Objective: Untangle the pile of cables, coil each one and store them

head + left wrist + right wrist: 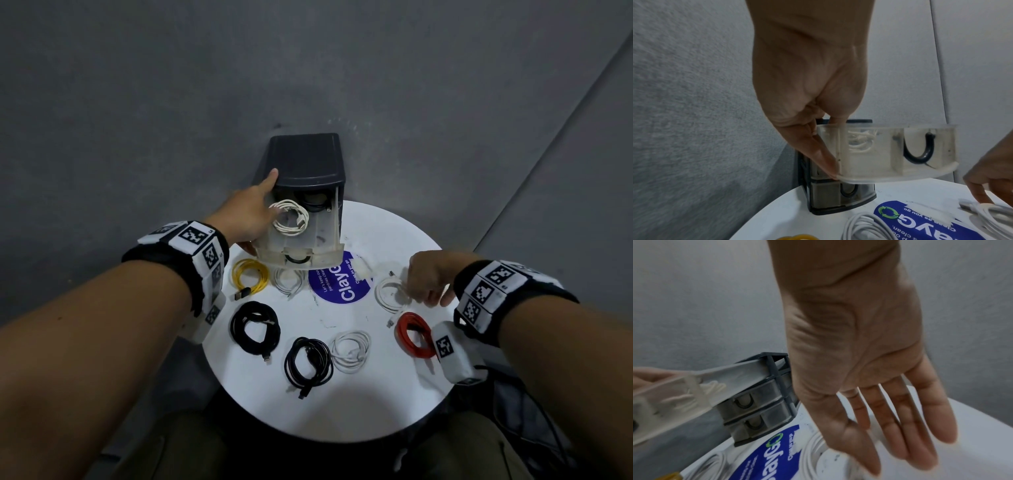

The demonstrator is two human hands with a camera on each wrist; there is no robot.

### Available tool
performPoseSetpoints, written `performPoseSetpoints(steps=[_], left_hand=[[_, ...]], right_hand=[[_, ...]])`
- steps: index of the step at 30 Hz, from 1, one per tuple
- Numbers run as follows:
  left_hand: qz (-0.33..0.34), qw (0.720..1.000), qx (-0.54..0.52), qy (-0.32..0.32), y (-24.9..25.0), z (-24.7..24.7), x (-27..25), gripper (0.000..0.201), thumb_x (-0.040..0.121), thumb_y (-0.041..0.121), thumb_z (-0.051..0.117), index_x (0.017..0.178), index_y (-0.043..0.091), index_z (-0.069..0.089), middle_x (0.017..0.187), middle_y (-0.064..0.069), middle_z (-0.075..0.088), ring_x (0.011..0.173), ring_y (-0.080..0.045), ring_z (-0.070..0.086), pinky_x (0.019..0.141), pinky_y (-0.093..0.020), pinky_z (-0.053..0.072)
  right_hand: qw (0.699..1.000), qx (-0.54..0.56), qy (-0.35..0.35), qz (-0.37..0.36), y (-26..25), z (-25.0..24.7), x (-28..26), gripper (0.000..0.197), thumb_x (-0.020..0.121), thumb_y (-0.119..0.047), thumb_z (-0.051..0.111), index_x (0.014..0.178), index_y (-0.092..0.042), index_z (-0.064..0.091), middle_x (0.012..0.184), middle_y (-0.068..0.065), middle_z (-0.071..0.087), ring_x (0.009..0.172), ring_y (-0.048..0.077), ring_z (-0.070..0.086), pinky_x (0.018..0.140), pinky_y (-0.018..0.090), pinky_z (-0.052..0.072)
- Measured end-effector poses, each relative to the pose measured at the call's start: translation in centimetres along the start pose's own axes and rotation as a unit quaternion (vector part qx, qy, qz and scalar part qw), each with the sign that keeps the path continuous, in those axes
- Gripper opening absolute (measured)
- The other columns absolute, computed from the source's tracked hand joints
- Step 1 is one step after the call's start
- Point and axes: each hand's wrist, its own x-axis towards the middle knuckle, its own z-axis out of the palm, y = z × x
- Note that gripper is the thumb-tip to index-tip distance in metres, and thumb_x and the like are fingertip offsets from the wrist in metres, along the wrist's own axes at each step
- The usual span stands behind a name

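Note:
A dark drawer cabinet (305,157) stands at the back of a round white table (342,411). Its clear top drawer (308,262) is pulled out and holds a coiled white cable (289,219), with a black coil behind it. My left hand (253,219) holds the drawer (869,162) by its left wall, thumb up on the cabinet top. My right hand (430,291) hangs over a white coil (388,291) at the table's right. Its fingers (900,426) are straight, the tips at that coil (813,456).
Coils lie round the table: yellow (248,277), white (289,282) partly under the drawer, two black (255,327) (308,363), white (351,349) and red (412,334). A blue sticker (339,281) marks the middle. A grey wall rises close behind the cabinet.

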Motion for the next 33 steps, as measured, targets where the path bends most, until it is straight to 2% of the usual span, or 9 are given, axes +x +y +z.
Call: performPoseSetpoints(steps=[2, 4, 6, 8, 15, 18, 22, 27, 33], left_hand=[[0.001, 1.000, -0.002, -0.001, 0.1, 0.0, -0.1, 0.074, 0.105, 0.033, 0.052, 0.163, 0.032, 0.006, 0.132, -0.020, 0.062, 0.105, -0.030, 0.062, 0.087, -0.037, 0.048], [0.000, 1.000, -0.001, 0.000, 0.1, -0.1, 0.0, 0.075, 0.104, 0.033, 0.053, 0.163, 0.032, 0.006, 0.143, -0.019, 0.056, 0.120, -0.034, 0.058, 0.096, -0.039, 0.046], [0.001, 1.000, 0.002, -0.006, 0.1, -0.2, 0.0, 0.075, 0.104, 0.032, 0.053, 0.163, 0.031, 0.006, 0.149, -0.018, 0.050, 0.128, -0.037, 0.053, 0.103, -0.041, 0.044], [0.000, 1.000, 0.001, -0.012, 0.2, -0.3, -0.1, 0.075, 0.105, 0.032, 0.053, 0.163, 0.031, 0.005, 0.148, -0.019, 0.052, 0.127, -0.038, 0.054, 0.102, -0.042, 0.045], [-0.002, 1.000, 0.004, -0.012, 0.3, -0.2, -0.1, 0.075, 0.105, 0.033, 0.051, 0.163, 0.030, 0.004, 0.123, -0.019, 0.065, 0.115, -0.038, 0.060, 0.094, -0.042, 0.048], [0.000, 1.000, 0.009, -0.018, 0.5, -0.2, -0.3, 0.075, 0.105, 0.032, 0.051, 0.163, 0.029, 0.003, 0.103, -0.016, 0.067, 0.099, -0.034, 0.064, 0.085, -0.041, 0.051], [0.004, 1.000, 0.002, -0.022, 0.3, -0.2, -0.1, 0.076, 0.105, 0.034, 0.052, 0.163, 0.028, 0.003, 0.122, -0.022, 0.065, 0.112, -0.037, 0.061, 0.095, -0.044, 0.050], [-0.003, 1.000, 0.013, -0.017, 0.5, -0.3, -0.1, 0.076, 0.104, 0.031, 0.052, 0.163, 0.030, 0.004, 0.130, -0.021, 0.063, 0.118, -0.038, 0.059, 0.092, -0.041, 0.051], [-0.006, 0.999, 0.046, -0.013, 0.6, -0.6, 0.2, 0.077, 0.103, 0.029, 0.054, 0.163, 0.032, 0.005, 0.120, -0.018, 0.067, 0.100, -0.032, 0.064, 0.085, -0.042, 0.056]], right_hand=[[0.999, -0.040, -0.034, -0.001, 0.0, 0.0, -0.7, 0.016, 0.085, -0.003, 0.070, 0.098, -0.008, 0.062, 0.084, 0.010, 0.065, 0.069, 0.022, 0.059, 0.068, 0.030, 0.055], [0.997, -0.051, -0.056, 0.004, 0.1, 0.2, -0.9, 0.060, 0.079, -0.009, 0.081, 0.127, -0.012, 0.044, 0.101, 0.011, 0.069, 0.090, 0.027, 0.067, 0.090, 0.041, 0.058], [0.997, -0.054, -0.050, 0.000, 0.2, 0.7, -0.8, 0.091, 0.069, -0.015, 0.090, 0.135, -0.020, 0.029, 0.098, 0.008, 0.068, 0.105, 0.033, 0.069, 0.095, 0.051, 0.056], [0.998, -0.061, -0.018, -0.013, 0.2, 1.2, -0.7, 0.096, 0.064, -0.015, 0.092, 0.136, -0.022, 0.028, 0.085, 0.003, 0.062, 0.108, 0.036, 0.068, 0.094, 0.053, 0.057], [0.998, -0.036, 0.026, -0.052, 0.2, 2.2, -0.8, 0.085, 0.068, -0.006, 0.085, 0.134, -0.018, 0.033, 0.081, 0.003, 0.062, 0.098, 0.034, 0.071, 0.090, 0.053, 0.058], [0.999, 0.011, 0.017, -0.049, 0.9, 2.3, -0.4, 0.078, 0.069, -0.004, 0.083, 0.128, -0.019, 0.034, 0.079, 0.006, 0.069, 0.080, 0.029, 0.068, 0.083, 0.045, 0.060], [0.995, 0.084, -0.024, -0.042, 1.9, 2.0, -0.3, 0.063, 0.071, -0.001, 0.080, 0.117, -0.020, 0.042, 0.064, 0.007, 0.067, 0.060, 0.021, 0.057, 0.052, 0.027, 0.044], [0.994, 0.072, -0.057, -0.052, 2.1, -0.3, -1.7, 0.037, 0.076, 0.006, 0.071, 0.112, 0.002, 0.064, 0.069, 0.014, 0.063, 0.057, 0.022, 0.051, 0.048, 0.023, 0.038], [0.964, 0.228, -0.008, -0.135, 1.4, -5.5, -3.2, 0.019, 0.085, 0.011, 0.064, 0.091, -0.006, 0.068, 0.065, 0.008, 0.065, 0.049, 0.012, 0.055, 0.046, 0.019, 0.040]])
